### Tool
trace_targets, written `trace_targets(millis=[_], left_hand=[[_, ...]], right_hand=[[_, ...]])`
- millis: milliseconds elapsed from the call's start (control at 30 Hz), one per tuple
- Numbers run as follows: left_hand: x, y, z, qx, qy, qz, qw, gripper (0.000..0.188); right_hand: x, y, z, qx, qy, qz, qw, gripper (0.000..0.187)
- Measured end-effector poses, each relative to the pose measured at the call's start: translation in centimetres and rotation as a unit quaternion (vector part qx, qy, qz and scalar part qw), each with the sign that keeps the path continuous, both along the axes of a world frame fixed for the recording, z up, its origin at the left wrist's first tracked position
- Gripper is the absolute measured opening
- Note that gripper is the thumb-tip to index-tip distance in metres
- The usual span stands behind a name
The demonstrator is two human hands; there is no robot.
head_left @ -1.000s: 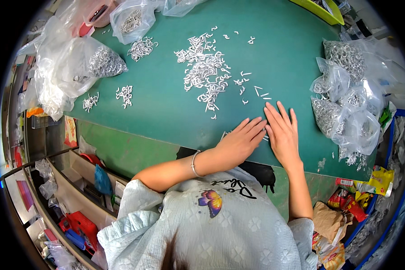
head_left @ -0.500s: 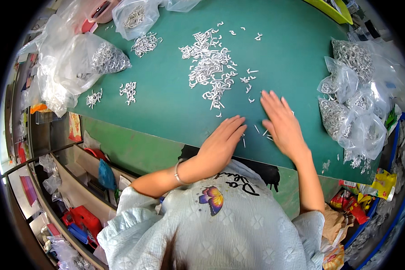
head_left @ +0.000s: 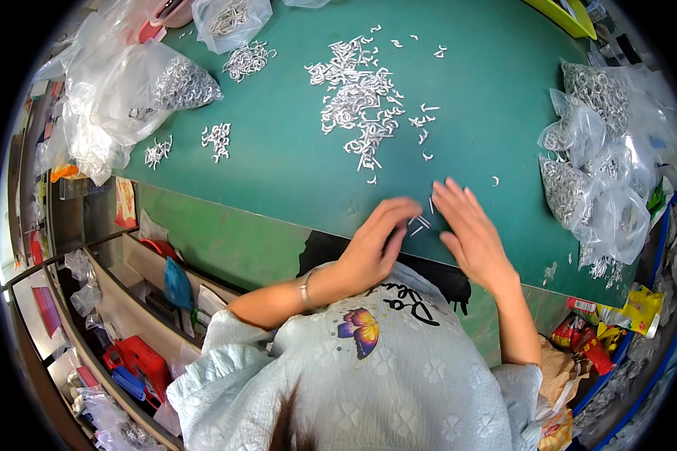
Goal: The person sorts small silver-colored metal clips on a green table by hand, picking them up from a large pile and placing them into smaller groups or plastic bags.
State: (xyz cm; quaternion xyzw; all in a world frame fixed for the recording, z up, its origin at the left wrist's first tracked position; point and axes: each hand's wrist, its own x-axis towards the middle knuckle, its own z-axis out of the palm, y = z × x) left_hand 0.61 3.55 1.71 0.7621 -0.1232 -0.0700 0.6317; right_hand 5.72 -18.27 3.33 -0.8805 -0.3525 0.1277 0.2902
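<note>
Head view: the left hand [head_left: 381,231] and the right hand [head_left: 470,234] stand just apart near the bench edge, with a few short, straight metal pieces [head_left: 420,224] lying loose between them. The left hand is half open, fingers bent and thumb parted from them; its fingertips are blurred, so whether they touch a piece cannot be told. The right hand is open and flattish, fingers nearly straight, thumb spread, with nothing seen in its hold.

The step in hand looks like gathering or sorting these loose pieces by hand. The next move seems to call for a light sweep or fingertip pinch, since thin rods lying flat offer little to grip.

Beyond the hands spreads a tangled heap [head_left: 359,101] of small silvery pieces, mostly curved like hooks, with some straighter ones. Well to the left of the left hand sit two small piles, one spiky [head_left: 158,153] and one tighter [head_left: 217,141]. To the right of the right hand, limp, clear plastic bags [head_left: 568,188] bulge with shiny metal parts. Under everything, the bench [head_left: 496,105] is smooth, matte green.
</note>
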Motion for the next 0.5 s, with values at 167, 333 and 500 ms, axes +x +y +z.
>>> trace_targets(millis=[167,333,500], left_hand=[[-3.3,2.3,-1.5,-0.247,0.438,-0.188,0.844,0.033],[-2.2,1.4,-8.0,-0.517,0.577,-0.156,0.613,0.067],[-2.7,-0.5,-10.8,-0.71,0.555,-0.164,0.402,0.076]], right_hand=[[-0.4,-0.8,-0.3,0.107,-0.008,-0.042,0.993,0.056],[-1.1,1.8,-0.8,0.044,-0.015,-0.039,0.998,0.056],[-3.8,2.9,-1.1,0.06,0.01,0.037,0.997,0.055]])
